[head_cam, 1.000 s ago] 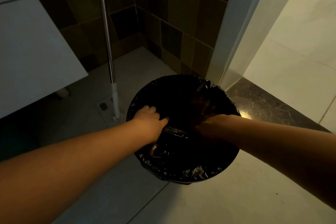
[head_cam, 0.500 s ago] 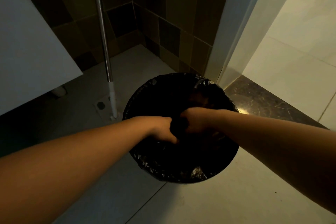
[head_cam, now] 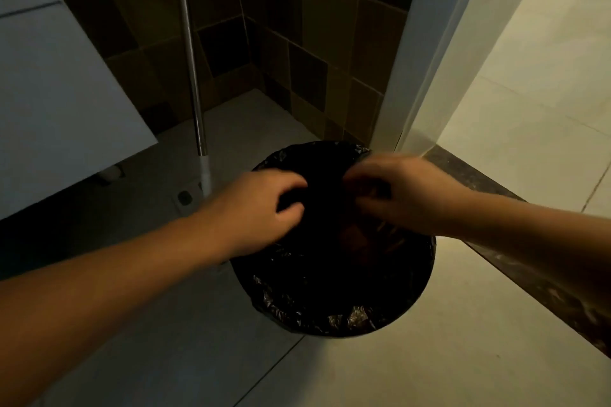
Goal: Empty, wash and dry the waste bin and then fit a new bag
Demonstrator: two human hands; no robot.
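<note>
So the waste bin [head_cam: 334, 330] sits on the floor [head_cam: 429, 367] right by the doorway corner, with a black bag [head_cam: 297, 304] in it, crinkled over the rim. Both hands are over the opening. The left hand [head_cam: 254, 211] has its fingers curled around a bunch of the black plastic near the middle. The right hand [head_cam: 400, 195] is curled too, grip pinching the bag from the other side (it's blurry, so not sure how tight). A mop pole [head_cam: 191, 76] stands against the tiled wall [head_cam: 314, 43] just behind the bin, white cabinet [head_cam: 56, 92] off to the left.
</note>
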